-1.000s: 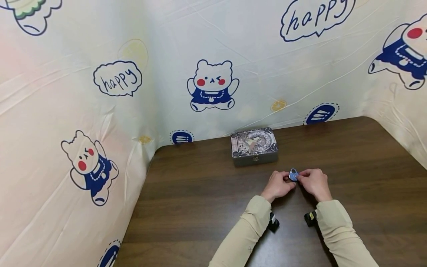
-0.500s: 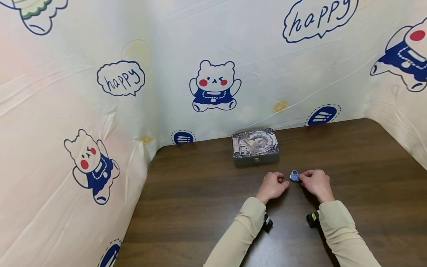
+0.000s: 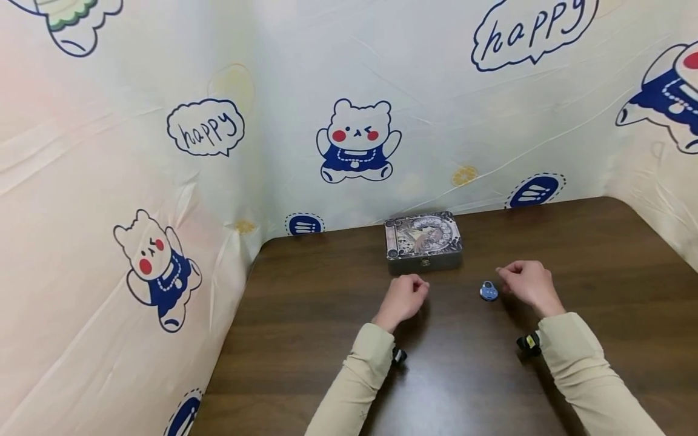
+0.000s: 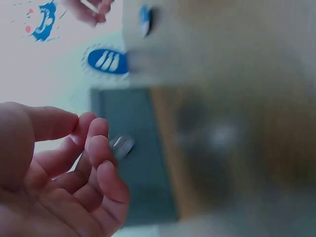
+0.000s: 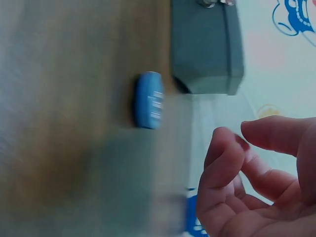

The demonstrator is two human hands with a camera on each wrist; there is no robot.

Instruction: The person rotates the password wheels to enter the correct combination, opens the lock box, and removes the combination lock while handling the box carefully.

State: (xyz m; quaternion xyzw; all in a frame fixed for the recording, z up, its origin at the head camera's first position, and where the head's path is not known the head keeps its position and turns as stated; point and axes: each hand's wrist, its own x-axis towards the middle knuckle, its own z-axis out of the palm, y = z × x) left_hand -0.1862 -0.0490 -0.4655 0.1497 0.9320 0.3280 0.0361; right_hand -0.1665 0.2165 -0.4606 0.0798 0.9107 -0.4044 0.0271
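A small blue combination padlock [image 3: 489, 292] lies on the table, its shackle pointing away from the person. Just right of it, the right hand [image 3: 530, 284] hovers with loosely bent fingers, holding nothing. In the right wrist view a gap separates those fingers [image 5: 224, 153] from the padlock [image 5: 149, 100]. The left hand [image 3: 403, 300] is in front of a decorated box [image 3: 425, 236] with a closed lid and a small metal latch [image 3: 425, 262]. Seen from the left wrist, its loosely curled fingers [image 4: 106, 168] overlap the latch [image 4: 122, 146], with nothing visible between thumb and index finger.
The dark wooden table [image 3: 316, 339] is bordered by a printed cloth [image 3: 289, 121] at the back and sides. The box stands close to the back edge. A small black camera sits at each wrist, by the sleeve cuffs.
Both hands held the padlock at first. The left hand let go and moved left to the front of the box. The right hand then released the padlock on the table and drew slightly right.
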